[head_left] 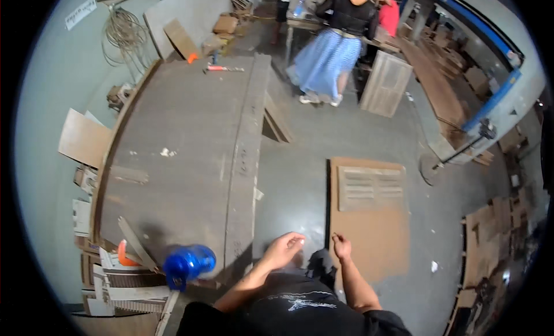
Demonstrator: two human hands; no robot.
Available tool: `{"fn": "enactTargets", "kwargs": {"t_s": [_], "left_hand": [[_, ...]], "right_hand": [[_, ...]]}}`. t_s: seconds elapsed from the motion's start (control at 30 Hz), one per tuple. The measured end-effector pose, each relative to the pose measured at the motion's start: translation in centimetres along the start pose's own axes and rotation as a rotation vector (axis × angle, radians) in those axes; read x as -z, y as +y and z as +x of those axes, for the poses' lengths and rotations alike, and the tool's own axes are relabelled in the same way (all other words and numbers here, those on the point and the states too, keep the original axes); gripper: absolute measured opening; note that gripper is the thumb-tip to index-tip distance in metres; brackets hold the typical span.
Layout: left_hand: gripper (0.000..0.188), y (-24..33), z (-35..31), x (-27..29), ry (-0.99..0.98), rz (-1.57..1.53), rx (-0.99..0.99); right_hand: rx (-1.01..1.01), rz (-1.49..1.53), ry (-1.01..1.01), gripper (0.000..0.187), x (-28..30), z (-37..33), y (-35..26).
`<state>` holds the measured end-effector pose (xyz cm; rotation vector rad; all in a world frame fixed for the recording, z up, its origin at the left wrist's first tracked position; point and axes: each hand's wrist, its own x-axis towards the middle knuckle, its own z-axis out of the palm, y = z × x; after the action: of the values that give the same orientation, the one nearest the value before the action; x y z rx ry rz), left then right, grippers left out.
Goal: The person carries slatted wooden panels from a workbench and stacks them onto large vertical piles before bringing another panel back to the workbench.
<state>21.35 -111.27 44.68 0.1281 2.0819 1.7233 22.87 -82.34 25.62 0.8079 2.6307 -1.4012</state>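
Both my hands are in front of my body, apart from each other. My left hand point(283, 249) is between the grey-brown workbench and the brown board, its fingers curled in toward the thumb. At the left edge of the brown board point(375, 243), my right hand point(342, 246) is closed; whether it touches the board I cannot tell. Anything within either hand is too small or hidden to name. On the far part of the board lies a pale wooden panel point(370, 189) with slat-like grooves.
The workbench point(184, 116) at left bears a blue plastic bottle point(189, 262), an orange-handled tool point(222, 68) and scraps. A person in a blue skirt point(326, 62) stands at a far table, near a leaning wooden panel point(386, 84). Stacked boards point(487, 238) are at right.
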Motion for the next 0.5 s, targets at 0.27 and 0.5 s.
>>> {"fn": "enactTargets", "kwargs": {"t_s": [0.27, 0.5], "left_hand": [[0.023, 5.9, 18.2, 11.0, 0.526, -0.188, 0.009], [0.015, 6.7, 44.2, 21.5, 0.790, -0.279, 0.228]], "right_hand": [[0.283, 0.197, -0.264, 0.027, -14.0, 38.8, -29.0], [0.220, 0.521, -0.474, 0.022, -40.5, 70.2, -46.8]]}}
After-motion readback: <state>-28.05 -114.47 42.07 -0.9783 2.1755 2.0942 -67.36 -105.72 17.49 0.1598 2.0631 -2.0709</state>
